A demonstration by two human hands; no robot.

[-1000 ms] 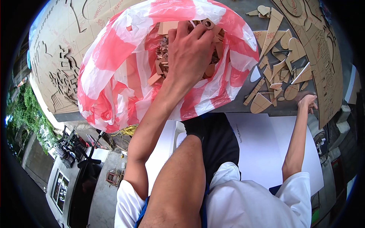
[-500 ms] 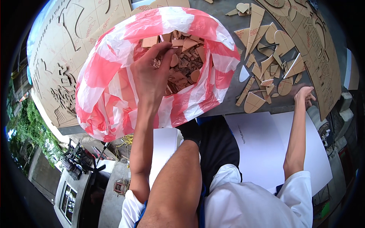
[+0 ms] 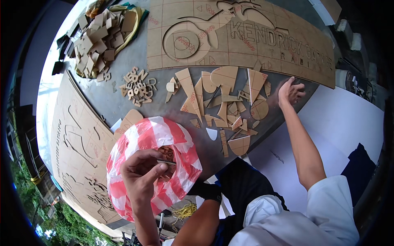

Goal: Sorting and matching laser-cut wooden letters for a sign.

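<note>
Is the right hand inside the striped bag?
No, the right hand rests flat on the table, well apart from the red-and-white striped bag.

Grey work table [image 3: 123,102], top partly covered. Large cut-out brown sheet [image 3: 246,37] is laid along the far edge; a second cut sheet [image 3: 78,143] is laid at the left. Offcut shapes [image 3: 221,102] are scattered mid-table, small cut letters [image 3: 137,88] beside them, square offcuts [image 3: 98,41] piled far left. Red-and-white plastic bag [image 3: 172,139] is seen at the near edge.

Single head-worn fisheye view, looking steeply down, close over the grey worktable [image 3: 123,100], its far edge bending at the rim.
</note>
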